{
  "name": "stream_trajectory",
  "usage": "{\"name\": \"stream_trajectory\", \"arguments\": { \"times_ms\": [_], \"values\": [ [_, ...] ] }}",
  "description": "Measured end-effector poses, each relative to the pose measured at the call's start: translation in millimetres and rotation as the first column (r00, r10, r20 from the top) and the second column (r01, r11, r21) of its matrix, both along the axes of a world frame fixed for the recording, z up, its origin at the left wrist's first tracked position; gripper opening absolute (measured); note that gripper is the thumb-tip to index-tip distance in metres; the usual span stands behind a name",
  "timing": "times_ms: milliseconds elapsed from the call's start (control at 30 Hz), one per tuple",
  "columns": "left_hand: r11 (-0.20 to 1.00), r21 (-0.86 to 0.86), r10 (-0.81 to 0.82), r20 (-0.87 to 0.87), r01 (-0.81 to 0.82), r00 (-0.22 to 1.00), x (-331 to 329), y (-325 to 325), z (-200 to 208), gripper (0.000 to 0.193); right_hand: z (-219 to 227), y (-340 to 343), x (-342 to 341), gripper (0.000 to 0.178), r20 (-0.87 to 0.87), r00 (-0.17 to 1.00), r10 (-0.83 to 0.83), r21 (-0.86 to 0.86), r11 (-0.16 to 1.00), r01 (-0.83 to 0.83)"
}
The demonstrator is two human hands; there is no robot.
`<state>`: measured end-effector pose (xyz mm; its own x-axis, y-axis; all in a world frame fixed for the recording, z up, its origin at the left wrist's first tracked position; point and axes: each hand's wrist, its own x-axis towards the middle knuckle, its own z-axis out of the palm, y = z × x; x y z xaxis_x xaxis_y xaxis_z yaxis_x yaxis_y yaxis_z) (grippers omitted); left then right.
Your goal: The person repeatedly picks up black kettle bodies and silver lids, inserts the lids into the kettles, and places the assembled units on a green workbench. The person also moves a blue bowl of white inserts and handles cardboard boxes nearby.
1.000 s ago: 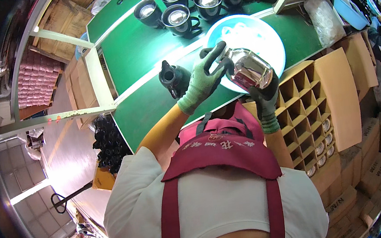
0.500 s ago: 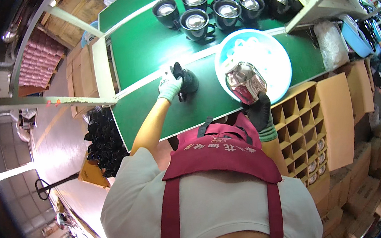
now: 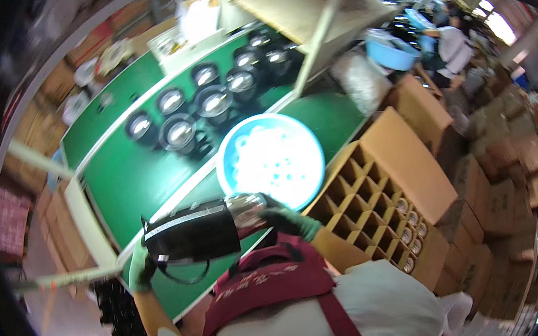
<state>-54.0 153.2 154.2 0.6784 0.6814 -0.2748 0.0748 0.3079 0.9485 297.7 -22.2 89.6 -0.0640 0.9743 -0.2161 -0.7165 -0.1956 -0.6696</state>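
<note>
Green workbench (image 3: 134, 181), black pots (image 3: 179, 132), pale-blue basin (image 3: 311, 164)

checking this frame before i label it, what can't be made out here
- Head view: how the shiny metal piece meets the black casing; motion blur smears it.
- Left hand: its fingers are hidden behind the casing.
- Right hand: its grip is partly covered by the metal piece.
- Blue bowl: contents washed out by glare.
- Divided carton: what fills the lower cells is too small to tell.
</note>
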Motion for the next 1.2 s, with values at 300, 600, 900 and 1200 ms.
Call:
{"name": "stream_trajectory", "arguments": {
  "times_ms": [300,600,900,1200],
  "values": [
    [0.983,0.183,0.006,-0.084,0.009,0.996,48.0,-13.6,50.1,0.066,16.7,47.3,-5.2,0.078,0.436,0.897,0.077,0.267,0.940,-0.210],
    [0.958,0.285,-0.017,-0.026,0.024,1.000,34.0,16.8,30.2,0.063,15.3,73.4,-12.0,0.092,0.405,0.895,0.187,0.196,0.938,-0.285],
    [0.722,-0.526,0.585,0.116,-0.450,0.803,-14.8,26.7,-101.6,0.058,-9.8,127.9,-33.3,0.055,0.277,0.955,0.109,0.261,0.948,-0.184],
    [0.862,0.109,0.450,-0.612,-0.495,0.650,-77.5,-18.8,-223.6,0.058,-6.5,257.2,-128.2,0.046,0.864,-0.015,-0.503,0.407,0.717,-0.566]
  ]
}}
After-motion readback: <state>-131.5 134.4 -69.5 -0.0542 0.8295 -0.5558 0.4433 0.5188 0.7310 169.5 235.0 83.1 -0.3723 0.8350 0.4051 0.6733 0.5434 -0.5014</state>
